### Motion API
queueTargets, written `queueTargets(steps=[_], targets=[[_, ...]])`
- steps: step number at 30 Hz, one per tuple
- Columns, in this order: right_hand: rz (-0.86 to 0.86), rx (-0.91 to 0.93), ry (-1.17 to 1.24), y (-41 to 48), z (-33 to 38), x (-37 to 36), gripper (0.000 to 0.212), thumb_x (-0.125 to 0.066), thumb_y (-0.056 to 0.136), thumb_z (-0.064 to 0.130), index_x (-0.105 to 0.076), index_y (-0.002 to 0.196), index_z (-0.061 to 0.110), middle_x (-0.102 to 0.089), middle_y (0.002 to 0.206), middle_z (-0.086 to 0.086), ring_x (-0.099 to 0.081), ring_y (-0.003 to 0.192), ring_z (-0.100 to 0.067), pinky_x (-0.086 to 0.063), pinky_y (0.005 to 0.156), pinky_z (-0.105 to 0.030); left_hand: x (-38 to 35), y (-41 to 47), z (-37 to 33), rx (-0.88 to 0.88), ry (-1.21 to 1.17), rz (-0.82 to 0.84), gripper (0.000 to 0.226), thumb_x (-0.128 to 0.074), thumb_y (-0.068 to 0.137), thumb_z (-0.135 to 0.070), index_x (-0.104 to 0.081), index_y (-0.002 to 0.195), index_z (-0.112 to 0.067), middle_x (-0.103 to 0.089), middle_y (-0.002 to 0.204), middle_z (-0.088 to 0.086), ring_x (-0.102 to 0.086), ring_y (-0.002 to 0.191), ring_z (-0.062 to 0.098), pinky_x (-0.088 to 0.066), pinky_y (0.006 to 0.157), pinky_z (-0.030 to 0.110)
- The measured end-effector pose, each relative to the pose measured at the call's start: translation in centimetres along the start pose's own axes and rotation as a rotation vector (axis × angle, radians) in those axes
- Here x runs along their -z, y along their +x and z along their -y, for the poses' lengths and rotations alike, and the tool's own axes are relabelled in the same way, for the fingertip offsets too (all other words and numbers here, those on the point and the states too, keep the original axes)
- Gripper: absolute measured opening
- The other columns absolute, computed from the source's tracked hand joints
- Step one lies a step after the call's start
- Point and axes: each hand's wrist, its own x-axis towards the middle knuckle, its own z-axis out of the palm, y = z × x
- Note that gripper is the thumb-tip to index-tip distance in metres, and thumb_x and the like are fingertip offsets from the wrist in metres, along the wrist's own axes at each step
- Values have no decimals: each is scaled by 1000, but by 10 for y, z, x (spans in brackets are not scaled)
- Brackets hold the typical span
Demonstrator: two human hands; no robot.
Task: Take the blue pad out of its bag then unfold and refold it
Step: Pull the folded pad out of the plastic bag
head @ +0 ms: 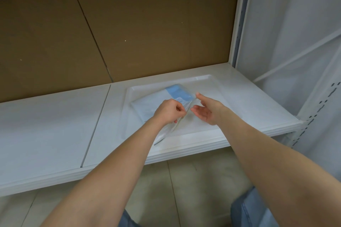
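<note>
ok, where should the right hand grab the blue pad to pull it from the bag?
Likely the blue pad by its right edge, coming from the right: the left hand pinches the bag up there, and the open right hand faces that gap. It lies flat in the tray, so slide fingers under, thumb on top.

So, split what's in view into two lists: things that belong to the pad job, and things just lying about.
Job:
blue pad, inside the clear bag
left hand, pinching the bag's edge
right hand, open beside it

Just there:
white tray under the bag
shelf
brown back panel
</note>
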Motion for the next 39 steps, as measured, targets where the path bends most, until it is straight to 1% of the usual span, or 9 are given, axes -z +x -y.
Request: queueTargets(steps=[3,7,15,18,24,30,33,35,39], targets=[[116,-31,-299,-2,-5,2,45,-78,74,45,-61,98,11,-68,92,-9,-68,78,-20,-57,81,-30,-7,4,-7,26,-35,1,14,-57,86,-16,-69,79,-17,-67,77,-2,-61,57,15,-55,62,29],[172,-18,-401,-1,-8,5,39,-80,75,35,-67,102,9,-68,92,-8,-69,78,-18,-58,72,-28,-10,7,-13,79,-136,37,17,-64,84,-12,-63,68,-15,-61,66,2,-59,52,14,-53,53,21],[181,33,-341,-7,-8,2,4,-69,86,10,-68,85,6,-71,79,-7,-68,71,-13,-57,59,-19,-9,7,-13,181,-312,66,21,-76,78,-11,-59,67,-13,-60,61,3,-58,50,12,-50,47,18],[165,46,-297,-7,-8,3,4,-64,88,4,-67,86,4,-71,80,-9,-69,72,-14,-58,62,-20,-7,5,-12,201,-376,64,21,-76,79,-12,-61,65,-12,-61,60,4,-58,49,11,-48,46,18],[138,62,-229,-7,-9,3,13,-52,94,-2,-64,91,0,-70,83,-12,-70,56,-10,-56,50,-19,-8,3,-13,212,-443,7,28,-70,85,-20,-61,61,-11,-61,60,5,-59,49,12,-49,49,19],[63,82,-199,-3,-9,1,11,-53,94,0,-60,87,-2,-67,80,-13,-68,66,-16,-58,57,-20,-8,7,-11,267,-555,-123,29,-65,88,-14,-60,61,-9,-59,58,8,-57,47,14,-51,47,20],[1,101,-249,0,-11,3,10,-57,92,3,-59,83,-1,-66,74,-13,-68,54,-14,-58,54,-21,-4,10,-3,288,-512,-202,27,-64,89,-18,-60,63,-11,-63,68,9,-55,36,5,-50,44,19],[-14,106,-265,1,-12,4,9,-58,90,3,-59,82,0,-66,73,-13,-68,59,-15,-58,58,-23,-3,12,-1,279,-460,-212,23,-64,89,-20,-63,69,-10,-69,81,14,-54,35,4,-49,45,19],[-31,131,-284,1,-13,-1,6,-62,87,5,-59,82,3,-65,75,-11,-65,63,-17,-57,60,-26,-6,13,-4,243,-338,-221,16,-69,82,-21,-63,66,-18,-68,80,2,-59,60,11,-55,58,27]])
